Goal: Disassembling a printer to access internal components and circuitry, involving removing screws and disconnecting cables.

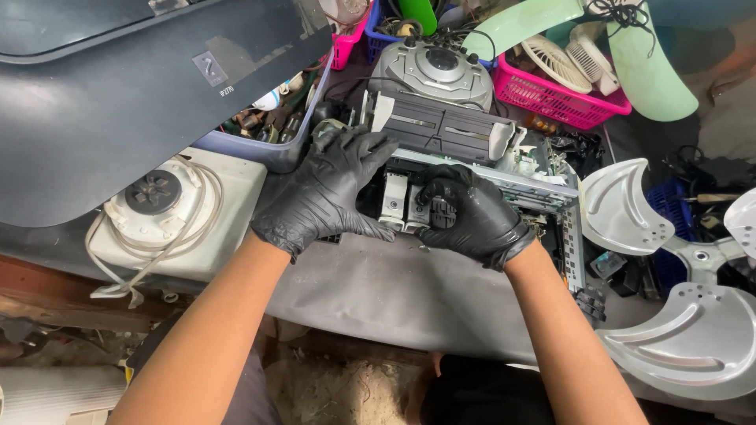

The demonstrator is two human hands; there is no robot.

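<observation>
Presently | left hand spread on stripped grey printer chassis | right hand at 3 o'clock pinching black cartridge carriage | rigid, likely brittle; hold the frame.

Head camera, looking steeply down, close over cluttered work surface.

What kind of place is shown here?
Probably a cluttered repair or salvage workshop: black-gloved hands work on an opened grey printer mechanism, beside silver metal fan blades and pink plastic baskets of parts.
</observation>
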